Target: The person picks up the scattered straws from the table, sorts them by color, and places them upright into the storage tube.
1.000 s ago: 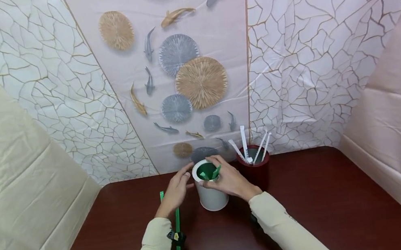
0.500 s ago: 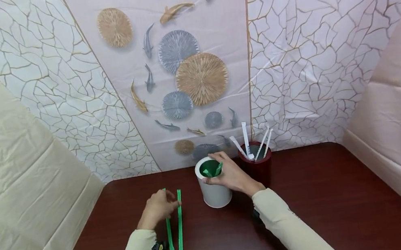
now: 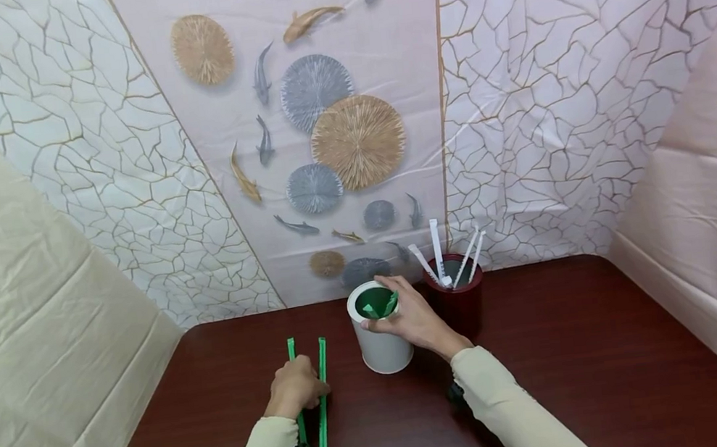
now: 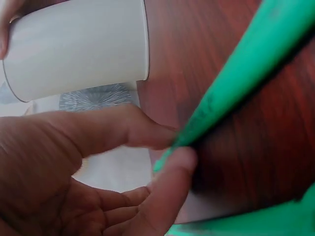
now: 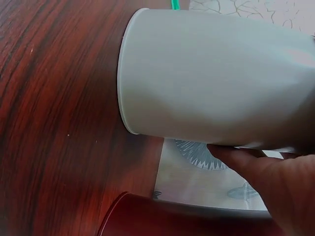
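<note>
My left hand [image 3: 297, 389] is low over two long green wrapped straws on the table. In the left wrist view, its thumb and index finger pinch the right-hand green straw [image 4: 221, 98], which has faint dark print. The other green straw [image 3: 291, 347] lies partly beneath the hand. My right hand [image 3: 417, 316] grips the rim of an upright light-grey canister [image 3: 384, 352], thumb in front and fingers behind. Green ends [image 3: 380, 307] show inside the canister's mouth. In the right wrist view, the fingers rest along the canister's side.
Just right of the canister, behind my right hand, stands a dark red cup [image 3: 462, 307] with several white wrapped straws [image 3: 437, 244]. The dark reddish wood table [image 3: 575, 346] meets a patterned cloth backdrop [image 3: 356, 136] at its far edge.
My left hand has left the canister's side, moved left and down, and now pinches the right-hand green straw. My right hand keeps its hold on the canister, which has barely shifted.
</note>
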Demonstrator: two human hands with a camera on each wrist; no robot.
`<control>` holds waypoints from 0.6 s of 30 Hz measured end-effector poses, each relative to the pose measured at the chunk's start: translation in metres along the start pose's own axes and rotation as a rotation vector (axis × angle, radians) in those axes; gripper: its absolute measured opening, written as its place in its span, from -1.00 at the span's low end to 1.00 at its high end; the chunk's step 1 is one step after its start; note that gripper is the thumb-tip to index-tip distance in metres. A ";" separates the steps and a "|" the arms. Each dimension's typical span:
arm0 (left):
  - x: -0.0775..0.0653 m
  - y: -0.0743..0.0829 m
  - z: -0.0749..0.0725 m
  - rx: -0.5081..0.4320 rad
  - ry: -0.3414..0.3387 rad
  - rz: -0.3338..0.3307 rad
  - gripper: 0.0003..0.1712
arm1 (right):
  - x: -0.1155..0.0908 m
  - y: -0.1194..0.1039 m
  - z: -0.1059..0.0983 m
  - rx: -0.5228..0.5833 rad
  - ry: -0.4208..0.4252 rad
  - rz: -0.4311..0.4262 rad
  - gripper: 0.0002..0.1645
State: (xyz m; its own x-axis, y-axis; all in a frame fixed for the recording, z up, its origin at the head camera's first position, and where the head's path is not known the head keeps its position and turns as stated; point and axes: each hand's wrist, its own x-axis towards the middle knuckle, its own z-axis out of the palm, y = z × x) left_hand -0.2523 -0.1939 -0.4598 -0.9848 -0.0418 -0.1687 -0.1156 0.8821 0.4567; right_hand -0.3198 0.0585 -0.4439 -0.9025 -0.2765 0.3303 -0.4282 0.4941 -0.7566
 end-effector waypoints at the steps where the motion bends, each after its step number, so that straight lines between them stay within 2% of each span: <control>1: 0.000 -0.001 0.000 0.005 -0.005 -0.007 -0.46 | 0.000 0.000 0.001 0.000 0.000 0.000 0.15; 3: 0.000 -0.002 -0.001 -0.016 0.000 -0.009 -0.50 | -0.001 0.000 0.002 -0.001 0.004 -0.004 0.15; 5: -0.001 -0.001 -0.006 -0.055 0.012 0.016 -0.58 | 0.000 0.000 0.003 0.001 0.007 -0.009 0.15; 9: -0.002 0.011 -0.027 -0.233 0.109 0.109 -0.91 | 0.000 0.000 0.004 0.002 0.003 -0.011 0.15; 10: -0.002 0.017 -0.034 -0.274 0.146 0.135 -0.93 | 0.000 0.000 0.004 0.003 0.005 -0.013 0.15; 14: -0.003 0.050 -0.064 -0.477 0.318 0.268 -0.71 | -0.001 0.001 0.003 0.002 0.019 -0.023 0.13; 18: -0.005 0.086 -0.090 -0.633 0.450 0.433 -0.72 | -0.002 0.001 0.002 0.007 0.031 -0.027 0.13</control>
State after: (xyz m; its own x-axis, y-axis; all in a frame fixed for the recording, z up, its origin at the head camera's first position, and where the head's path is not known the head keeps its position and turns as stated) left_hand -0.2686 -0.1604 -0.3410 -0.9009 -0.0629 0.4294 0.3600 0.4443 0.8204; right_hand -0.3186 0.0575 -0.4466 -0.8915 -0.2643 0.3680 -0.4526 0.4813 -0.7507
